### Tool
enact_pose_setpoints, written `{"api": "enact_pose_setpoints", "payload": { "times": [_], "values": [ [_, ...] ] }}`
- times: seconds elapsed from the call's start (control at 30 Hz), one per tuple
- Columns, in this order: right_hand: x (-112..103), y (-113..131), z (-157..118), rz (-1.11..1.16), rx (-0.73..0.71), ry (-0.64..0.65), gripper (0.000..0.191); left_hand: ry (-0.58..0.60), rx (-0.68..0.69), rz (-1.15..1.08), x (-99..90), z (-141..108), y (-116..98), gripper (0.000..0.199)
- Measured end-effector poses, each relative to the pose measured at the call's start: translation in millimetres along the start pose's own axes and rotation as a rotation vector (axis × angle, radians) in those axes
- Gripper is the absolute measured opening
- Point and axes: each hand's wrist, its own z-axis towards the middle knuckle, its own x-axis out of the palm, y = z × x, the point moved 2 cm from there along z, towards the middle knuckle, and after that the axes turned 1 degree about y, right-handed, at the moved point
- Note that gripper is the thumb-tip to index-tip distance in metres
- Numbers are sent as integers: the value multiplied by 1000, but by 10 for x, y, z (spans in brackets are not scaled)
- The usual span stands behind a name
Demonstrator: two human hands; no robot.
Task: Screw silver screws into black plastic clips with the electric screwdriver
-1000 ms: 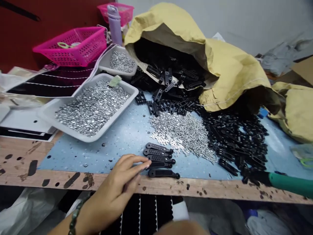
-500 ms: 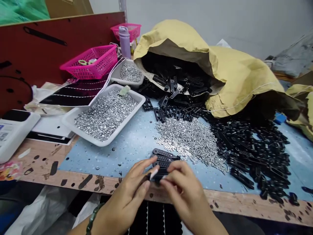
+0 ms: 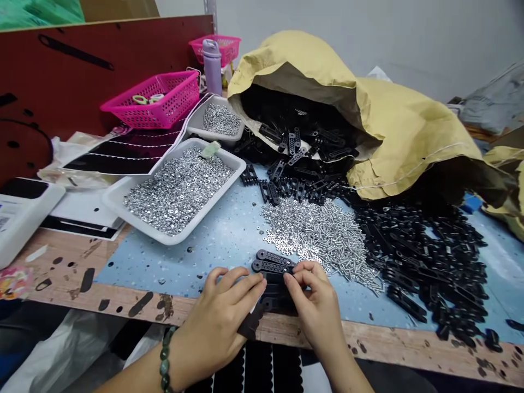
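Note:
My left hand [image 3: 227, 308], with a green bead bracelet on its wrist, is bent over a dark flat strip [image 3: 250, 323], which shows beneath the palm. Its thumb is hidden. The fingertips reach toward several black perforated plastic bars [image 3: 275, 256] lying side by side at the table's front. At the right ends of these bars, my right hand [image 3: 317, 303] has thumb and forefinger closed together on one black bar [image 3: 274, 278]. The hands partly cover the nearer bars.
Beyond the hands lie loose nuts [image 3: 286, 218] and screws [image 3: 344, 240]. Black parts [image 3: 426, 262] heap up at the right, below an open yellow sack [image 3: 303, 54]. A white tray [image 3: 176, 240] of nuts, a smaller screw tray [image 3: 196, 123] and a pink basket [image 3: 164, 112] stand at the left.
My hands have moved slightly apart; the right is now at the bars' right ends. My left hand has turned palm down, and the small white piece between the fingers shows less.

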Motion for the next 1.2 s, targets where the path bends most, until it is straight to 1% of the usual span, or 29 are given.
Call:
{"api": "enact_pose_setpoints", "payload": {
  "times": [0.13, 0.3, 0.47, 0.53, 0.63, 0.73, 0.83, 0.93, 1.07, 1.2],
  "values": [
    [10, 9, 9, -52, -36, 24, 30, -9, -11, -33, 11, 3, -1, 59],
    [19, 15, 16, -120, -106, 20, 24, 18, -32, -3, 19, 76, -18, 58],
    [4, -4, 17, -100, -45, 51, 25, 30, -39, 34, 47, 95, -8, 59],
    [2, -5, 21, -94, -41, 54, 26, 39, -45, 38, 62, 86, -1, 61],
    [4, -5, 26, -105, -51, 57, 25, 49, -37, 6, 65, 73, 7, 65],
    [2, -10, 24, -100, -48, 49, 25, 28, -15, -58, 39, 62, 17, 68],
    [-1, -16, 10, -56, -12, 50, 25, 8, -5, -86, 12, 48, 28, 67],
    [-4, -20, -9, 16, 31, 51, 26, 19, -1, -69, 6, 36, 32, 64],
    [-21, -36, -30, 125, 78, 21, 29, 14, 4, -40, 6, 28, 35, 63],
    [-17, -42, -40, 131, 79, 24, 28, 32, -3, -35, 6, 22, 37, 64]
  ]
}}
